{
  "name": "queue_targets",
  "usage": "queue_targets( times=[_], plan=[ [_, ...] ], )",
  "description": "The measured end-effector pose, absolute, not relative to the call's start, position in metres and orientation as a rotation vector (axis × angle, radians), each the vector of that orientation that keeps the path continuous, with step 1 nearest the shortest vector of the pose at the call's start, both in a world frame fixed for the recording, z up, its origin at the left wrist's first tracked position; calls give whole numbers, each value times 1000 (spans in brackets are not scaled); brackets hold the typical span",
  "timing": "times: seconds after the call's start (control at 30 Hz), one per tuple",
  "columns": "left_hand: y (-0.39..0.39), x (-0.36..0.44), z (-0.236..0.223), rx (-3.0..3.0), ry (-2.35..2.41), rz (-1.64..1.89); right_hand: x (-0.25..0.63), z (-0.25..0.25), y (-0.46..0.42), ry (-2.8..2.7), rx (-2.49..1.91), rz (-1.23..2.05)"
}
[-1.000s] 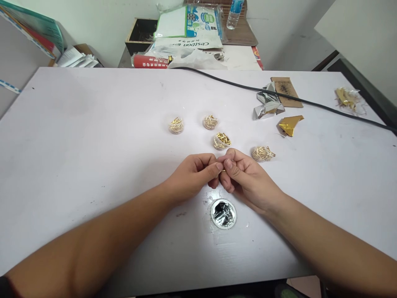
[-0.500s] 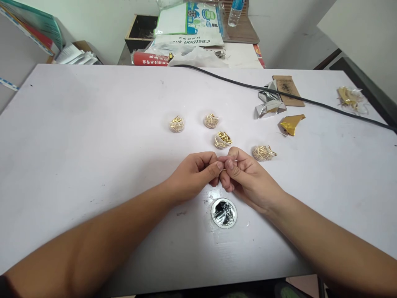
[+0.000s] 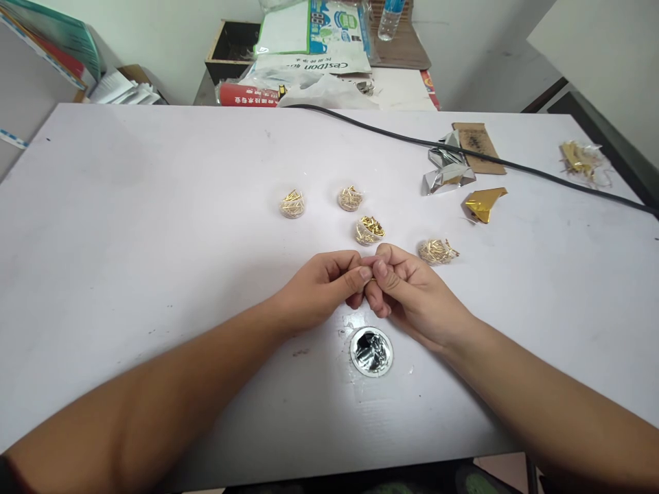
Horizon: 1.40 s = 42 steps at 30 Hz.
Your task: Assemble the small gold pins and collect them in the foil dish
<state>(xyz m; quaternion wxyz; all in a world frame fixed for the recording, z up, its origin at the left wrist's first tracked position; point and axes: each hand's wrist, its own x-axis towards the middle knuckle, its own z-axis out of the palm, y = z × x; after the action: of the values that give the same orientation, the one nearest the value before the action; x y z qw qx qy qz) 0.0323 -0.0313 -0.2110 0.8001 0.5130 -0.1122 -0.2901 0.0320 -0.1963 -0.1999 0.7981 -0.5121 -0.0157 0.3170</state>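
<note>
My left hand [image 3: 332, 283] and my right hand [image 3: 412, 288] meet fingertip to fingertip above the table. Both are closed in a pinch, thumbs uppermost. A sliver of a small gold-coloured piece [image 3: 373, 279] shows between the thumbs; the fingers hide most of it. Just beyond the hands sits a small clear cup of thin gold-coloured pins [image 3: 369, 232]. Another pile of such pins [image 3: 436, 252] is beyond my right hand. Farther back are two more clear cups of pins, one on the left [image 3: 292, 204] and one on the right [image 3: 350, 199]. Nearer me is a round metal-rimmed inset [image 3: 371, 352] with shiny crumpled material inside.
A black cable [image 3: 381, 132] crosses the white table [image 3: 154, 192] at the back right. Silver foil [image 3: 449, 178], brown card [image 3: 478, 147], gold foil [image 3: 484, 204] and a clear bag [image 3: 584, 162] lie there. Behind the table stand a water bottle [image 3: 390, 20] and a black box [image 3: 231, 51].
The hands stay pinched together in nearly the same place, with slight finger movement. A bit of gold colour shows more plainly between the thumbs. The whole view has shifted very slightly.
</note>
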Motion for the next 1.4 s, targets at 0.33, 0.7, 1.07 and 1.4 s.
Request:
queue_targets(
  times=[0.33, 0.7, 1.07, 1.4],
  plan=[
    [-32, 33, -211, 1097, -234, -629, 33, -201, -198, -52, -1074, 707],
    [-31, 31, -213, 1068, -186, -629, 35, -196, -196, -57, -1026, 716],
    [-31, 31, -212, 1040, -212, -656, 35, -196, -197, -64, -1033, 732],
    [-31, 32, -212, 1030, -208, -666, 35, -196, -197, -60, -1029, 716]
  ],
)
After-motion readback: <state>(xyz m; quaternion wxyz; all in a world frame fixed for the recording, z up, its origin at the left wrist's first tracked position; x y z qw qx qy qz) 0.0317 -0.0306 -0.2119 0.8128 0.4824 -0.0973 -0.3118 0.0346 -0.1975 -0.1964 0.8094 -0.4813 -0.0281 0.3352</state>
